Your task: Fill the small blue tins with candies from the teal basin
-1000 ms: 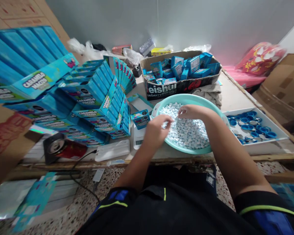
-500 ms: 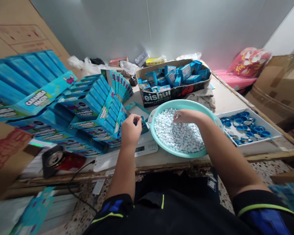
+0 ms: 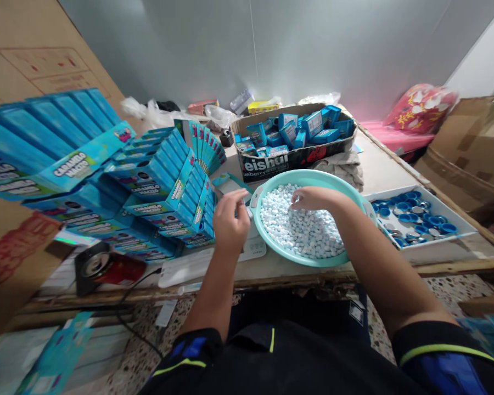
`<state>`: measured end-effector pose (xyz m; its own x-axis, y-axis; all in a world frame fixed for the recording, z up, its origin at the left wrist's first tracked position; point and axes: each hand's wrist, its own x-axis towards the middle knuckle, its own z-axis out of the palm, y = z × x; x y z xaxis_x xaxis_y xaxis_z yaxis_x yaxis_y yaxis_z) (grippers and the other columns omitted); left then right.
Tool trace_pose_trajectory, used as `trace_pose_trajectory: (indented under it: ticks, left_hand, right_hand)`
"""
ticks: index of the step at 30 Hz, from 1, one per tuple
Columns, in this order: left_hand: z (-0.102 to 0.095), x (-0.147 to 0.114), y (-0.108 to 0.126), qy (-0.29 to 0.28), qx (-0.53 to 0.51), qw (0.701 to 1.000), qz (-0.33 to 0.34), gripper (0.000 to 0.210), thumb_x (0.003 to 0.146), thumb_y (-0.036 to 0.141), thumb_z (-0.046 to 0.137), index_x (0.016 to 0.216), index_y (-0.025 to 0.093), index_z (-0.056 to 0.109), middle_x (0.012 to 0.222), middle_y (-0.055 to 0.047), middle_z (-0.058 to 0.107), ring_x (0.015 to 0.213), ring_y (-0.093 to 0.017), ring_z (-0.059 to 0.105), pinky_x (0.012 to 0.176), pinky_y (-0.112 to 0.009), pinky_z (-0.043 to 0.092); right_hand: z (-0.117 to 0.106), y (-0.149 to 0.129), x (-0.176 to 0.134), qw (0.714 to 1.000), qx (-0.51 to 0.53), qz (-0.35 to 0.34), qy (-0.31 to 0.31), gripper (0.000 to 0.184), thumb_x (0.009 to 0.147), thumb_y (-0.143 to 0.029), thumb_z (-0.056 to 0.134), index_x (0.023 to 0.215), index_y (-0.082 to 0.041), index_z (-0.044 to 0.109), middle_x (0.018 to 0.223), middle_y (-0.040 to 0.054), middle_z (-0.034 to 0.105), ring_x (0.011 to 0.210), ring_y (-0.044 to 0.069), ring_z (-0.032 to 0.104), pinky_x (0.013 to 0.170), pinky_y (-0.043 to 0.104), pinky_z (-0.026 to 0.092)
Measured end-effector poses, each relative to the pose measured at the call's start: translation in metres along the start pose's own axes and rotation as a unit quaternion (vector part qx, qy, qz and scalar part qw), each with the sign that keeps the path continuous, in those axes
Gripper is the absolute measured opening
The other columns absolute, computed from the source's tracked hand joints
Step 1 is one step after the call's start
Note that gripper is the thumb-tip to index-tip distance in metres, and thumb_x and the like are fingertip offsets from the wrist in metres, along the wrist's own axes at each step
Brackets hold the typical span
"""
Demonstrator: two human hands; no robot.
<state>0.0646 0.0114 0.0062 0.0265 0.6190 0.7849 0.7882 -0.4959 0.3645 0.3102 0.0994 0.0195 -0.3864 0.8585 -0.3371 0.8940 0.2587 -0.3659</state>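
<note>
My right hand (image 3: 310,198) dips into the heap of small white and pale blue candies (image 3: 300,230), fingers pressed together at the candies. They fill much of a round turquoise basin (image 3: 302,261) with side handles. Left of the basin, my left hand (image 3: 233,219) hovers over a white digital scale (image 3: 255,247), its fingers curled. Whatever lies between those fingers is hidden from view.
Stacked blue candy display boxes (image 3: 160,181) stand at left, near a red can (image 3: 121,267). Behind the basin, a carton (image 3: 267,164) holds small blue boxes. Blue and silver lids lie in a white tray (image 3: 432,238) at right. A cable (image 3: 125,323) hangs over the table edge.
My left hand has shifted slightly right and now covers the small blue item seen beside it on the scale. My right hand stays in the candies. The camera view has shifted slightly.
</note>
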Motion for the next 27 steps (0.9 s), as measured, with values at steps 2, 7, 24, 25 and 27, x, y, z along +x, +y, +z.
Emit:
trace_pose_trajectory:
  ticks: [2,7,24,25,27]
  left_hand:
    - [0.008,-0.004,0.030,-0.099,-0.021,0.994,0.040,0.026,0.096,0.014,0.047,0.109,0.020,0.068,0.106,-0.006,0.075,0.104,-0.020,0.071,0.095,-0.036,0.057]
    - [0.040,-0.014,0.096,-0.406,0.062,0.911,0.046,0.023,0.094,0.023,0.053,0.108,0.013,0.068,0.105,-0.012,0.071,0.097,-0.029,0.070,0.080,-0.042,0.058]
    - [0.051,-0.023,0.091,-0.466,-0.023,0.884,0.019,0.025,0.097,0.027,0.051,0.109,0.014,0.069,0.114,-0.015,0.066,0.102,-0.028,0.065,0.090,-0.043,0.054]
    - [0.050,-0.023,0.091,-0.463,-0.029,0.886,0.018,0.025,0.097,0.027,0.052,0.109,0.015,0.069,0.115,-0.014,0.067,0.103,-0.028,0.065,0.091,-0.043,0.054]
    - [0.044,-0.023,0.088,-0.423,-0.040,0.905,0.017,0.025,0.096,0.027,0.055,0.113,0.015,0.069,0.120,-0.014,0.067,0.110,-0.028,0.064,0.096,-0.043,0.053]
  right_hand:
    - [0.002,0.000,0.001,1.000,-0.014,-0.008,-0.009,0.026,0.094,-0.038,0.065,0.111,-0.021,0.074,0.101,0.0049,0.075,0.085,0.020,0.065,0.066,0.029,0.041]
    - [0.011,0.002,0.005,0.998,-0.054,-0.017,-0.018,0.021,0.091,-0.030,0.064,0.102,-0.015,0.073,0.090,0.0068,0.073,0.077,0.019,0.061,0.063,0.030,0.038]
    - [0.004,0.004,0.001,0.877,0.207,-0.021,0.433,0.029,0.090,-0.049,0.062,0.097,-0.021,0.062,0.066,0.0002,0.056,0.058,0.016,0.048,0.056,0.030,0.039]
    - [0.003,0.005,0.001,0.863,0.215,-0.021,0.456,0.028,0.089,-0.048,0.063,0.096,-0.021,0.062,0.065,0.0001,0.056,0.058,0.016,0.049,0.057,0.030,0.042]
    - [0.003,0.008,0.002,0.851,0.214,-0.015,0.479,0.029,0.085,-0.045,0.066,0.100,-0.020,0.063,0.070,0.0013,0.059,0.063,0.018,0.055,0.064,0.033,0.048]
